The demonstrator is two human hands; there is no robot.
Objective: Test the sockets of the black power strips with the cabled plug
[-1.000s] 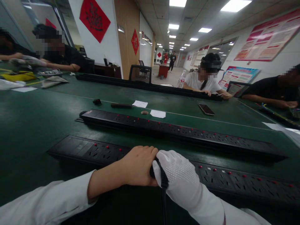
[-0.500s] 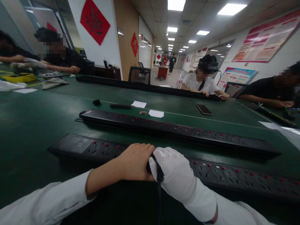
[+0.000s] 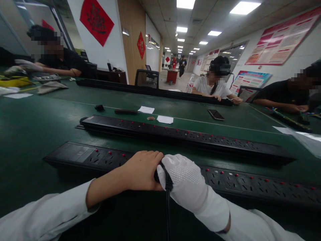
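Observation:
A long black power strip (image 3: 235, 182) with red buttons and rows of socket slots lies across the green table in front of me. My bare left hand (image 3: 144, 170) is closed over the middle of it, its fingers curled over the far side. Right beside it, touching, is my white-gloved right hand (image 3: 185, 180), closed around a black plug (image 3: 157, 175). From that plug a black cord (image 3: 168, 209) hangs down towards me. The plug's front is hidden by my hands, so I cannot tell whether it sits in a socket.
Behind lies a second black power strip (image 3: 180, 135). Farther off are a phone (image 3: 216, 114), two white paper slips (image 3: 165, 119), a small black part (image 3: 99, 107) and a long black bar (image 3: 155, 91). Co-workers sit around the table (image 3: 82, 100), one in a white shirt (image 3: 202, 85).
The whole view has shifted slightly, so things appear a little farther left and higher. Both hands keep their hold at the same spot on the strip.

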